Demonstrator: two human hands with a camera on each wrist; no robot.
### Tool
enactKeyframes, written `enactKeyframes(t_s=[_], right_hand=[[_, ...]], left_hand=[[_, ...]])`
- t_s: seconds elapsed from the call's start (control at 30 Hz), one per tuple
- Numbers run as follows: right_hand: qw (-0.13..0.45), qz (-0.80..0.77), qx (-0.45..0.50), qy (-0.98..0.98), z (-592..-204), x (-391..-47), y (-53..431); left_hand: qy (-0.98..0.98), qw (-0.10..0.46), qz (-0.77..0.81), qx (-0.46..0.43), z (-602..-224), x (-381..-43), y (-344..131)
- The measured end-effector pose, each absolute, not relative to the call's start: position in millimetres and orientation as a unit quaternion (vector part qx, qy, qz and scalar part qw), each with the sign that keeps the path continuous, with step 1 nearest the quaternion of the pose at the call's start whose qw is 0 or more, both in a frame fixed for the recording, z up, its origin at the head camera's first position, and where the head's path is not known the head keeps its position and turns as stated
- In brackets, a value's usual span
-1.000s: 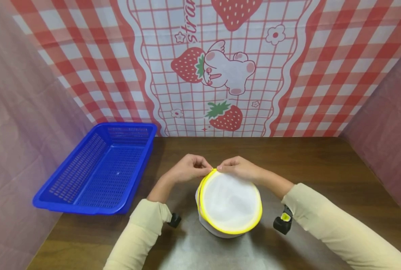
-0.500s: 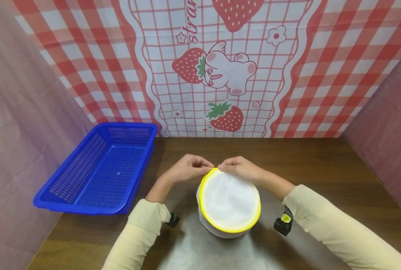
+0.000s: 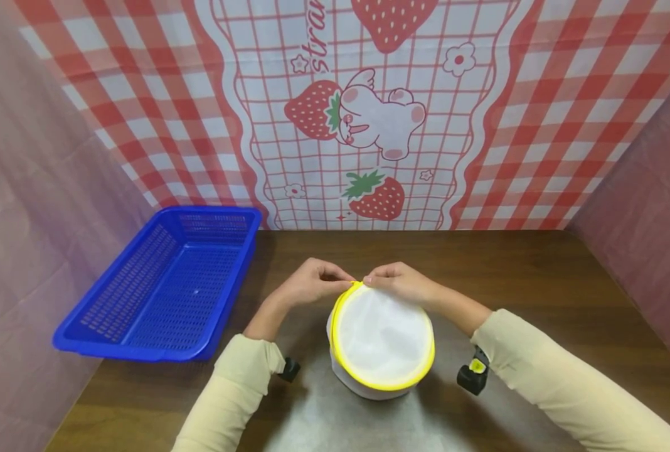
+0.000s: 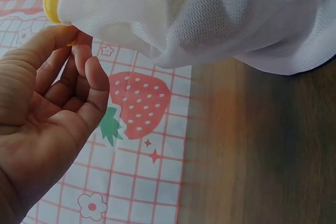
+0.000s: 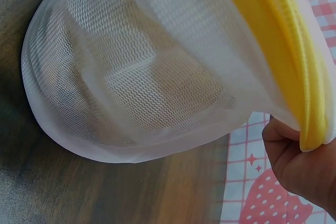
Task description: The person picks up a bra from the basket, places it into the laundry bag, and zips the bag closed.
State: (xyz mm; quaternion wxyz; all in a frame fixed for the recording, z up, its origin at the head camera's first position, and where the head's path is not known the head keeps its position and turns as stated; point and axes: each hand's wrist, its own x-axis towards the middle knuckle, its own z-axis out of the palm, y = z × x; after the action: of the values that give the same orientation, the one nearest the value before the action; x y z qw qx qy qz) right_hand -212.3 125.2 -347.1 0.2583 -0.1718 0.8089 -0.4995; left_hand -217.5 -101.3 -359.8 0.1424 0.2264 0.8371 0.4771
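Two bare hands, the left hand (image 3: 308, 284) and the right hand (image 3: 407, 285), meet at the far side of a round, soft-walled white mesh bag (image 3: 384, 339) with bright yellow trim (image 5: 302, 77). The bag stands on a dark brown wooden bench (image 3: 515, 263), well forward of its back edge. The left hand pinches a small yellow tab (image 4: 72, 42), probably a zip pull, between thumb and fingertips; the right hand grips the trim just beside it. A rectangular blue perforated plastic basket (image 3: 137, 351) occupies the bench's back left corner, apart from the bag. Likely faults: (a) the tab, being small and held only at the fingertips, could slip from the left hand under a pull; (b) thin mesh beside the trim, if it folds inward, could jam the zip; (c) should the right hand slacken, the limp wall could buckle and the rim follow the pull; (d) unequal force between the hands could twist or tip the bag. Its contents, if any, cannot be made out through the mesh.
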Motion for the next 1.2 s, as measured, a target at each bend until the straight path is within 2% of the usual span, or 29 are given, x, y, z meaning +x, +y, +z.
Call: enactKeyframes(t_s=[0.5,0.9,1.2], right_hand=[[0.233,-0.485,-0.171,0.826,-349.8,-212.6,125.8],[0.278,-0.482,-0.199,0.807,-346.3,-215.2,126.3],[0.265,-0.473,-0.199,0.816,-345.7,-212.7,124.9]], left_hand=[[0.823,0.135,0.483,0.267,-360.6,-216.8,-108.4],[0.82,0.129,0.49,0.267,-363.7,-217.5,-106.0],[0.826,0.129,0.489,0.249,-363.1,-217.3,-102.7]])
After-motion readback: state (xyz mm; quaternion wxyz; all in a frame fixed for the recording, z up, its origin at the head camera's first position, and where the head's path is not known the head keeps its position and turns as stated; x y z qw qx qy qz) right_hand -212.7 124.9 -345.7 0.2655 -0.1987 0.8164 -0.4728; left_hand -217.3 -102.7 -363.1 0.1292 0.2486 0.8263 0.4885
